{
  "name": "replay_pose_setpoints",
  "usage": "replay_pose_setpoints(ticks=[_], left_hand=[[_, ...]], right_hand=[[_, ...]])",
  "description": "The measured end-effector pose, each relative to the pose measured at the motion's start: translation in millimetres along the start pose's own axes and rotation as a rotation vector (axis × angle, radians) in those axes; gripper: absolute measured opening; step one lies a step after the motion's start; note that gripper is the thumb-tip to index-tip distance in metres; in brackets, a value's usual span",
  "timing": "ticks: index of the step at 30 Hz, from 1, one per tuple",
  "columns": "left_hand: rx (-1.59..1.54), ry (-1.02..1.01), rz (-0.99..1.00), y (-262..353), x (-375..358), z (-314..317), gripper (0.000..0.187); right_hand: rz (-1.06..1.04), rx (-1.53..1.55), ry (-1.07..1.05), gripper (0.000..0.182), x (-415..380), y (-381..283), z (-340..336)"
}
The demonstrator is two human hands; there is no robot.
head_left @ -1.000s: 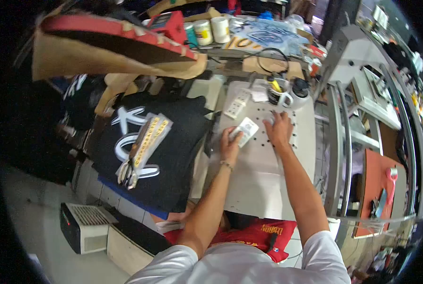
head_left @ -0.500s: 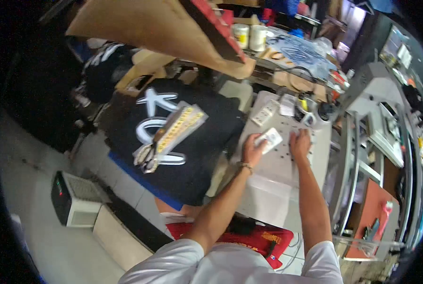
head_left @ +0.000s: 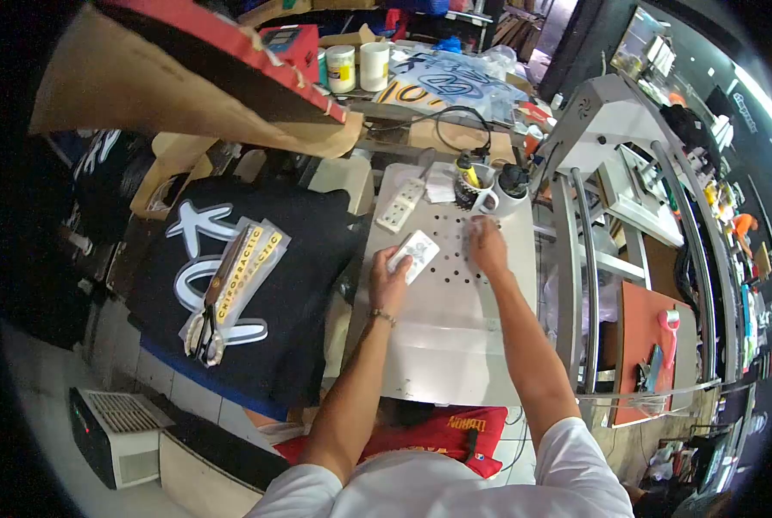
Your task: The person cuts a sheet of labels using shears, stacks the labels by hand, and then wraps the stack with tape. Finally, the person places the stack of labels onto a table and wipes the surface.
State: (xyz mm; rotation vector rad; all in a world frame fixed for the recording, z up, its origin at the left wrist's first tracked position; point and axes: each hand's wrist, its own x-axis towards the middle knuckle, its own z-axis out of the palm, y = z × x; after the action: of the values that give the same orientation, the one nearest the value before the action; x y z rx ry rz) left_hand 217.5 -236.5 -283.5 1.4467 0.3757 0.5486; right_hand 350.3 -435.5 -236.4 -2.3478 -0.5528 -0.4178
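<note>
Left hand [head_left: 387, 283] still firmly around white printed piece [head_left: 416, 255]; right hand [head_left: 489, 249], earlier spread, now bunched, contents unclear.

Left of left hand [head_left: 388, 274]: black fabric [head_left: 295, 285], scissors [head_left: 210, 321] atop. Beyond: power strip [head_left: 400, 205]. Right of right hand [head_left: 488, 249]: orange board [head_left: 634, 332], pink item [head_left: 669, 324], maybe a brush.

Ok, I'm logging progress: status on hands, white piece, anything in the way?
Left hand holds white piece. Right hand at dark dots, grip unclear. Mug close beyond right hand, power strip nearby.
</note>
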Motion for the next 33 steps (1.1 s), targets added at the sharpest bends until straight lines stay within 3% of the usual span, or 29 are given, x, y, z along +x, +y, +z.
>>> replay_pose_setpoints(ticks=[3, 13, 19, 21, 23, 27, 29, 30, 33], left_hand=[[0.089, -0.018, 0.038, 12.6, -3.3, -3.3, 0.034], [-0.046, -0.067, -0.011, 17.3, -5.4, -6.2, 0.039], [-0.019, -0.029, -0.067, 19.3, -8.9, -3.1, 0.038], [-0.027, -0.013, 0.035, 2.6, -3.1, -6.4, 0.038], [-0.110, -0.039, 0.019, -4.7, -1.4, -9.8, 0.037], [0.037, -0.051, 0.062, 11.5, -5.6, -6.8, 0.032], [-0.005, -0.021, 0.018, 13.6, -6.3, -4.1, 0.033], [0.003, -0.012, 0.027, 13.9, -6.9, -3.1, 0.032], [-0.031, -0.036, -0.041, 16.9, -8.2, -3.1, 0.031]], right_hand=[[0.064, -0.241, -0.068, 0.059, -4.1, -35.4, 4.3], [0.309, -0.019, -0.077, 0.041, -4.8, -40.7, 8.5], [0.189, -0.023, 0.051, 0.033, -9.9, -36.0, 12.5], [0.186, -0.074, -0.042, 0.034, -7.4, -34.9, 15.3], [0.181, -0.057, -0.033, 0.033, -8.7, -33.9, 13.1], [0.141, 0.120, 0.152, 0.024, -11.4, -18.3, 9.2], [0.084, 0.386, 0.404, 0.015, -12.9, -4.1, 0.0], [0.102, 0.388, 0.411, 0.015, -15.5, 0.6, -11.4], [0.387, 0.740, 0.507, 0.023, -5.1, 35.9, -54.9]])
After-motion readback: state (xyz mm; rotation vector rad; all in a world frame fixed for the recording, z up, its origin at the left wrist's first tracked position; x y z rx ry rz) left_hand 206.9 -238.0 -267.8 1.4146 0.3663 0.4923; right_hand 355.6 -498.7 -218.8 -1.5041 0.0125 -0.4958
